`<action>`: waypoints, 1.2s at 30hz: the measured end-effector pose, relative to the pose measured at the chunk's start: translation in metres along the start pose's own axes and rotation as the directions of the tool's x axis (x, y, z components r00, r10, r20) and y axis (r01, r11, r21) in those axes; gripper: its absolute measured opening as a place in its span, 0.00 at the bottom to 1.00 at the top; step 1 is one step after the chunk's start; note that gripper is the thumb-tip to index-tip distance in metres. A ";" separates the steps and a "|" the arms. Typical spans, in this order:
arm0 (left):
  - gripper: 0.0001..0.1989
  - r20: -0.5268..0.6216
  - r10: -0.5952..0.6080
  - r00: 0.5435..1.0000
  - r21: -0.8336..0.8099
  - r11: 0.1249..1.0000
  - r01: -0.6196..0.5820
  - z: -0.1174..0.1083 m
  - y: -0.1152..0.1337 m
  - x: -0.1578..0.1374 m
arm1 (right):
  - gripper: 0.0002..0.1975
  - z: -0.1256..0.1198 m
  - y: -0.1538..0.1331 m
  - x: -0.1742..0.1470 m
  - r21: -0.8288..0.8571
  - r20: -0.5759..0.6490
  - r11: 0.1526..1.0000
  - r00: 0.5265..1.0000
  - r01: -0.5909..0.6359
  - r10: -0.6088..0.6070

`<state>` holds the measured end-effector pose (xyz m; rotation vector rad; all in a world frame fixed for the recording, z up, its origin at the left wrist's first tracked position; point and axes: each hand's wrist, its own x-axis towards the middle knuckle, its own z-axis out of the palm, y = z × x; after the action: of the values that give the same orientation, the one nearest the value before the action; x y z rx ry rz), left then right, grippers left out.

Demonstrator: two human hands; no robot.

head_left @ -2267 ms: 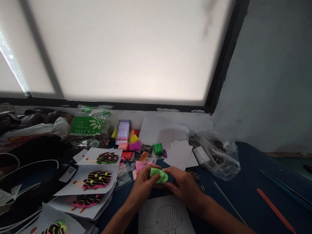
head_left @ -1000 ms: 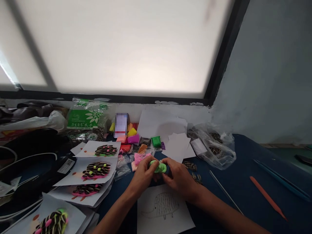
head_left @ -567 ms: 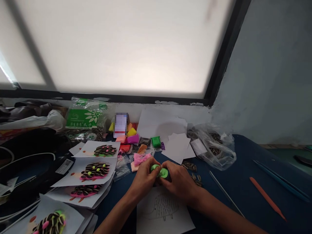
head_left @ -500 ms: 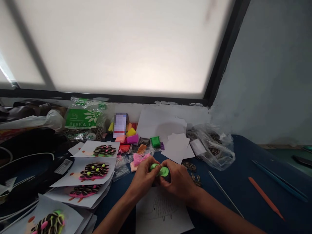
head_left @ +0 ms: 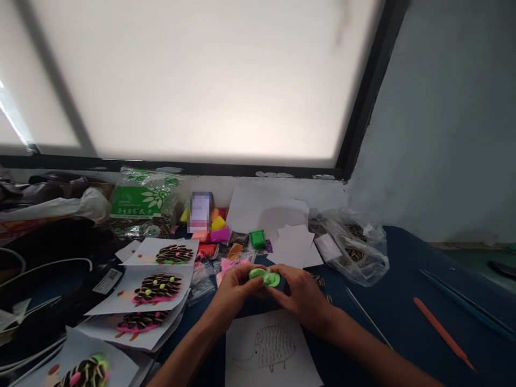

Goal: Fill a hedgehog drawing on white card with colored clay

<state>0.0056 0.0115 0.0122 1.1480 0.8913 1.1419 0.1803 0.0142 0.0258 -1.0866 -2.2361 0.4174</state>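
Light green modelling clay is stretched between my two hands, with a wider lobe at each end and a narrower twisted middle. My left hand grips its left end between thumb and fingers. The right end is pinched by my right hand. Below them on the table lies a white sheet with a pencil drawing of a hedgehog. Just behind my left hand sits some pink clay. A few sunflower seeds show beyond my right hand, partly covered by it.
Sheets with seed-and-clay hedgehogs are stacked at left. Packets of coloured clay, a bag of seeds and blank paper stand at the back. On the right are a clear plastic bag, a thin rod and an orange tool.
The clay has been drawn out and turned between my hands, which sit slightly farther apart and higher. More of the hedgehog drawing shows. The view has tilted slightly.
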 end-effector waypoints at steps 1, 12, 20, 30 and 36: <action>0.20 0.000 0.004 1.000 0.016 1.000 -0.004 -0.001 0.000 0.000 | 0.09 0.000 0.000 0.000 0.007 0.009 1.000 1.000 -0.003 0.003; 0.17 0.011 0.003 1.000 0.088 0.996 -0.004 0.008 -0.004 -0.003 | 0.02 0.002 -0.008 -0.001 0.060 0.050 0.996 0.997 -0.065 0.062; 0.27 0.045 -0.083 0.996 -0.035 0.996 0.085 0.000 -0.001 0.000 | 0.03 -0.003 -0.003 0.001 0.077 0.055 0.994 0.996 -0.073 0.068; 0.24 0.029 -0.023 0.999 0.096 0.995 0.020 0.003 -0.009 -0.001 | 0.01 0.008 -0.003 -0.004 0.047 0.056 0.995 0.995 -0.082 0.080; 0.24 0.011 0.000 1.000 0.067 0.998 -0.001 0.003 -0.003 0.001 | 0.05 -0.003 -0.006 -0.001 0.072 0.036 0.996 0.998 -0.051 0.049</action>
<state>0.0095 0.0115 0.0094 1.2083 0.9272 1.1118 0.1792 0.0100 0.0308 -1.1071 -2.2090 0.5380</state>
